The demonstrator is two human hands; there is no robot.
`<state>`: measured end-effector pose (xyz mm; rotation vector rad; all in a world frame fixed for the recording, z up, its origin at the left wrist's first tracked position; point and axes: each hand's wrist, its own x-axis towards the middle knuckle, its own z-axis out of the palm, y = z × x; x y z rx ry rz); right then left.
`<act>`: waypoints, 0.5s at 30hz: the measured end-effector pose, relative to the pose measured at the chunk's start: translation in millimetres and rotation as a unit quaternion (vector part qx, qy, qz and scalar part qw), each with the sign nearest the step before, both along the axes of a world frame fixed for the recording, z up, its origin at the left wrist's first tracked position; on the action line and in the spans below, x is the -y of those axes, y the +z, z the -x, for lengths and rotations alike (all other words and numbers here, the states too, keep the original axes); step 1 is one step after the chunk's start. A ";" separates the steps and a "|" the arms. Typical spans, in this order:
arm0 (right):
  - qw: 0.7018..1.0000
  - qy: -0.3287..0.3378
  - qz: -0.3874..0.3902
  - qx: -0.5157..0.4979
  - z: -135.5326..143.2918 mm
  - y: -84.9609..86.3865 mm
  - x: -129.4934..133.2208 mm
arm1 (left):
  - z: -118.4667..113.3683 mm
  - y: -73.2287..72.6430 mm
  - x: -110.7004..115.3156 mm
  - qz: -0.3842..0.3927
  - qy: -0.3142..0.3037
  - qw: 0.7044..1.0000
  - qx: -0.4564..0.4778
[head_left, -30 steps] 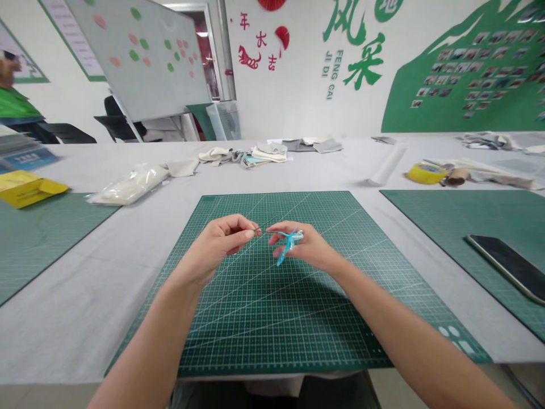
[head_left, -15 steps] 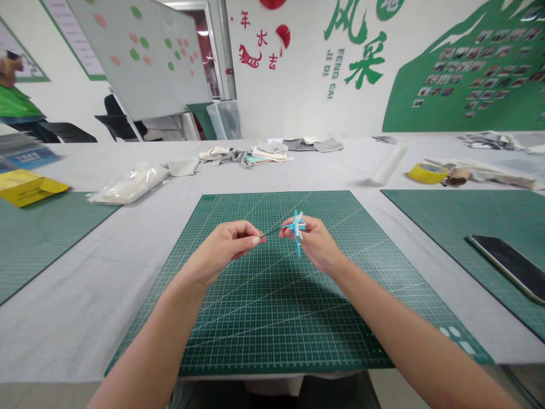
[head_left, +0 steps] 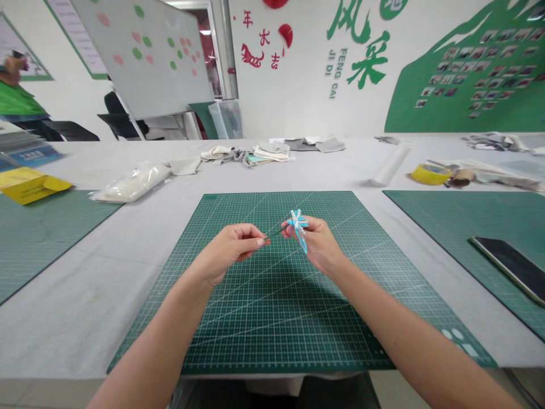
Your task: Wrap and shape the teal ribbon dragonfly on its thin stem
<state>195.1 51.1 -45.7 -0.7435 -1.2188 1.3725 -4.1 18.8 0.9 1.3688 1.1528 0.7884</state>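
Turned more toward the head camera than before, the beaded blue ornament (head_left: 298, 220) hangs above the cutting mat (head_left: 255, 312), right hand (head_left: 321, 243) seemingly pinching its base, left hand (head_left: 236, 247) pinching its dark stem (head_left: 277, 232). Likely a shaping step; the next move wants a steady pinch.

We see bright-blue petalled flower (head_left: 298, 222) with rows of white beads, thin dark-green stem (head_left: 277, 232); flat rectangular green mat (head_left: 255, 318), white grid, diagonals.

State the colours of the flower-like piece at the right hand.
The flower-like piece is bright blue with whitish dots, in the head view.
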 end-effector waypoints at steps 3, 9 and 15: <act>1.000 -0.009 -0.014 -0.005 0.5 -2.2 -1.0 | -1.4 -1.6 0.2 0.005 0.001 1.000 0.008; 0.999 -0.019 -0.046 -0.001 1.1 -3.7 -1.1 | -2.9 -2.5 0.8 0.021 0.012 1.000 0.013; 0.999 -0.032 -0.033 0.008 1.1 -3.3 -0.4 | -4.5 -0.3 1.0 0.018 0.025 0.999 0.014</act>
